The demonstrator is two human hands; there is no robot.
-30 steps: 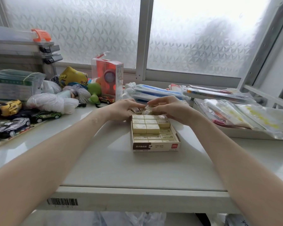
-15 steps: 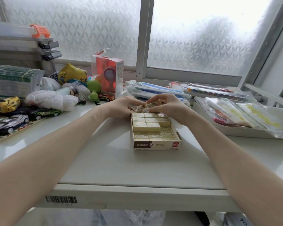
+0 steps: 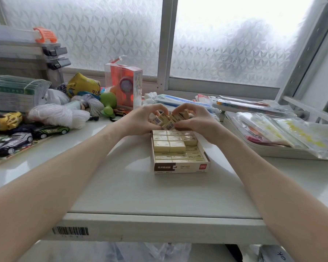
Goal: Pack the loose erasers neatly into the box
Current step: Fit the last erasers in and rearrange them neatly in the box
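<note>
An open cardboard eraser box (image 3: 180,167) with a brown front label lies in the middle of the white table. Rows of cream erasers (image 3: 169,146) fill it. Just beyond its far edge, a cluster of several loose wrapped erasers (image 3: 167,120) is held above the table between both hands. My left hand (image 3: 140,120) grips the cluster from the left with curled fingers. My right hand (image 3: 195,120) grips it from the right, thumb low and fingers over the top.
Toy cars (image 3: 49,130), white yarn (image 3: 57,115), soft toys and a stack of packets (image 3: 13,93) crowd the left side. An orange toy box (image 3: 124,84) stands behind the hands. A white tray of plastic bags (image 3: 276,133) sits at the right. The table's front edge (image 3: 159,225) is near.
Both hands have gathered the loose erasers and lifted them a little above the table behind the box; the cluster now shows more plainly between the fingers.
</note>
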